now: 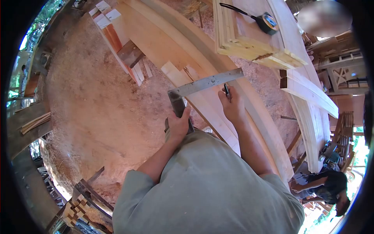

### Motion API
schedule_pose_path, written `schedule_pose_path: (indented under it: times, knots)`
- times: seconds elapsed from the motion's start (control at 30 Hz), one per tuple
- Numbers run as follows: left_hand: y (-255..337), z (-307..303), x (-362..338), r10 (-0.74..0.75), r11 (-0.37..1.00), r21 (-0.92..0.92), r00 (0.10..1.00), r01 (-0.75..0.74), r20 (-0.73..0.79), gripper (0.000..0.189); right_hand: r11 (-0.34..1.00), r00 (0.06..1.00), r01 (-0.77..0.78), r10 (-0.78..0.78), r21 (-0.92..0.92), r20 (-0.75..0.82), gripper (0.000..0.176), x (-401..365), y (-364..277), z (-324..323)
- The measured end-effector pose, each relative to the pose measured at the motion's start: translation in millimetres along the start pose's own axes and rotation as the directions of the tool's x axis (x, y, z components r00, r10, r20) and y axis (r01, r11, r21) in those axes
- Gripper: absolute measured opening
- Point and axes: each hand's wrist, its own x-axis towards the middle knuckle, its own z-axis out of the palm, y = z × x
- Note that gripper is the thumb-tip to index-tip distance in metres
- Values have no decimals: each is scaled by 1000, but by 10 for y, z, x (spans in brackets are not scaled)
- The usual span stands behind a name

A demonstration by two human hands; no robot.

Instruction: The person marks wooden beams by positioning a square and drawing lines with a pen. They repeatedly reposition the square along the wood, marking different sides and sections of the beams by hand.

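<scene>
My left hand is closed round the dark stock of a try square, just in front of my body. The square's metal blade reaches to the right across a pale board that lies on a wide wooden plank. My right hand pinches a dark pen just below the blade, its tip pointing up toward the blade's edge.
A tape measure with a wrist strap rests on a stack of thick boards at upper right. Wood offcuts lie at upper left over the sawdust-strewn floor. Another person bends at lower right.
</scene>
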Motion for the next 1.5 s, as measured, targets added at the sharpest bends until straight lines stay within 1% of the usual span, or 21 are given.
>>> schedule_pose_path:
  times: [0.07,0.13,0.2,0.27,0.3,0.33,0.37,0.43,0.47,0.53,0.57,0.6,0.67,0.73,0.87,0.97,1.1,1.2,1.3,1.4,1.5]
  knots:
    - [-51,74,54,-90,986,-141,996,89,-5,19,998,998,-56,57,-39,29,25,53,17,58]
    - [-42,125,49,-119,969,-215,992,123,29,21,984,986,-103,81,145,147,28,99,-122,84]
    - [-135,135,103,-150,943,-292,987,162,62,23,970,979,-132,94,206,181,31,107,-226,94]
    - [-395,142,160,-144,940,-273,963,205,227,31,951,970,-169,113,260,217,35,104,-215,119]
    - [-373,168,138,-157,933,-284,961,219,227,31,954,986,-56,7,295,164,40,103,-170,154]
    - [-276,190,123,-275,867,-325,907,378,321,34,942,989,62,-102,329,105,47,113,-145,172]
    - [-188,204,129,-373,779,-345,829,524,418,38,944,989,59,-100,324,110,47,130,-135,153]
    - [-141,152,178,-379,775,-317,804,546,458,41,957,987,64,-103,283,126,55,109,-100,67]
    - [-126,129,177,-382,775,-288,780,562,496,44,959,988,52,-90,279,126,55,70,-98,22]
    - [68,124,140,-446,739,-267,747,618,492,46,955,974,-197,164,224,155,57,32,-151,-61]
    - [125,121,132,-499,707,-254,720,660,482,48,954,974,-201,169,223,152,57,19,-128,-69]
    - [30,121,152,-502,705,-251,717,663,484,48,952,981,-161,125,259,151,56,5,-91,-67]
    - [-241,118,207,-331,842,-258,831,474,447,51,947,986,-124,84,295,144,55,-29,-73,-56]
    - [-257,110,234,-318,847,-263,836,463,446,51,943,995,-67,37,325,98,53,-62,-107,-24]
    - [-232,109,262,-284,839,-311,847,446,449,50,942,996,-80,61,325,70,52,-111,-132,-4]
    - [-14,89,228,-337,770,-338,795,541,505,49,933,994,-97,70,346,88,44,-114,-142,-1]
    - [-96,91,262,-333,757,-352,789,550,516,49,958,989,-127,103,258,104,30,-83,-178,17]
    - [-143,93,290,-313,780,-344,801,523,510,51,976,988,-130,112,174,107,29,-70,-216,10]
    - [-172,107,309,-262,873,-269,856,408,446,51,986,988,-115,101,120,113,30,-59,-200,14]
    - [-98,120,287,-243,888,-269,877,374,415,44,992,989,-85,73,89,126,30,-58,-119,36]
    - [20,108,268,-275,921,-164,885,355,375,34,992,993,-43,29,119,114,30,-61,-60,108]
